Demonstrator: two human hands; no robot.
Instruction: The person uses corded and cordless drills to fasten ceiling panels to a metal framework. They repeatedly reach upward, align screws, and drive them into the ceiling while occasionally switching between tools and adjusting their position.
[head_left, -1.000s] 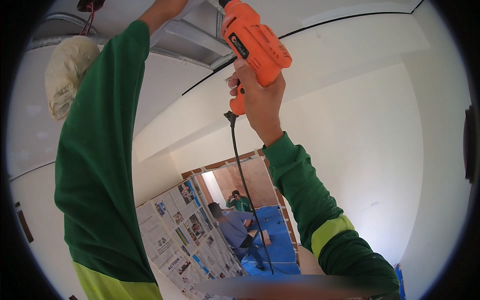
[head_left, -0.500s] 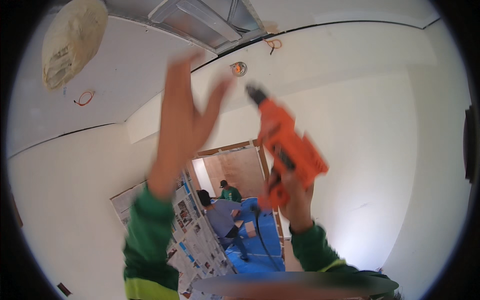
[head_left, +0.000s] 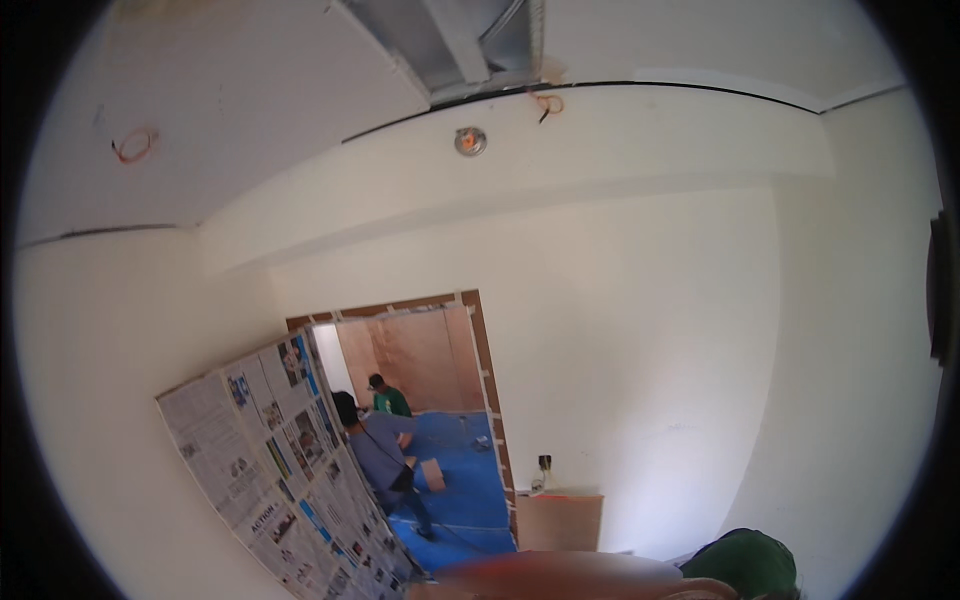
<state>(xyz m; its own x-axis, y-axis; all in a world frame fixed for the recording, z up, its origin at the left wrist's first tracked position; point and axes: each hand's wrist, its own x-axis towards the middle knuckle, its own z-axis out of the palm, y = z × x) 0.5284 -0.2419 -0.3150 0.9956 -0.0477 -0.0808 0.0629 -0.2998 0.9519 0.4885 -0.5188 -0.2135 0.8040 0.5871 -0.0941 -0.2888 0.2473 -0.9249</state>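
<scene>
Neither my left hand nor my right hand can be made out. At the lower right edge is a rounded piece of dark green cloth [head_left: 745, 565]; whether it is my sleeve, I cannot tell. A smeared reddish-brown shape [head_left: 560, 572] lies beside it along the bottom edge, too blurred to name. The orange power drill does not show. High on the wall ahead is a small round fitting [head_left: 470, 141] with an orange centre. A loop of orange wire [head_left: 547, 104] hangs to its right, just under the ceiling line.
An open rectangular ceiling hatch [head_left: 470, 50] is overhead. Another wire loop [head_left: 134, 146] hangs from the ceiling at left. A newspaper-covered door [head_left: 275, 470] stands open by a taped door frame [head_left: 484, 370]. Beyond, two people are on a blue floor sheet [head_left: 470, 500]. A brown board [head_left: 560, 520] leans low on the wall.
Both raised hands and the orange power drill have gone out of view. The view has shifted, so the doorway sits further left, and the pale wrapped bundle overhead no longer shows.
</scene>
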